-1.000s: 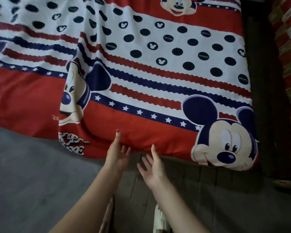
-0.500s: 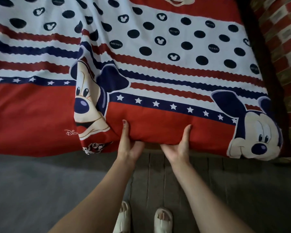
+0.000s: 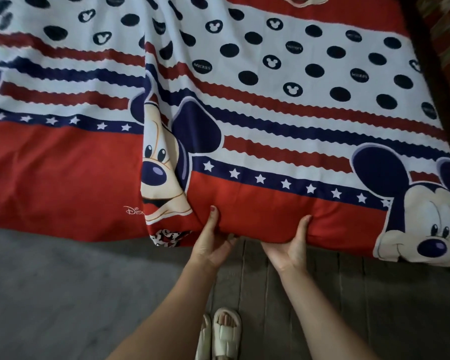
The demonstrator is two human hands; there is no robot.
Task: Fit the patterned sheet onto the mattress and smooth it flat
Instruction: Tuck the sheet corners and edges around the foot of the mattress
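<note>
Both hands are gripping the near edge of the red, white and navy cartoon-mouse patterned sheet [image 3: 283, 141], which is covering the mattress across the upper frame. The left hand [image 3: 212, 242] and right hand [image 3: 290, 246] are clamping thumbs over red fabric, fingers hidden beneath. Bare grey floor [image 3: 63, 294] is lying open at lower left. Compared with half a second earlier, the hands are sitting wider apart. A vertical fold is bunching left of centre.

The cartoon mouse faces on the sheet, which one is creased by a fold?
The middle face, just left of the left hand. A vertical fold hides half of it; the face at the right corner lies flat.
</note>
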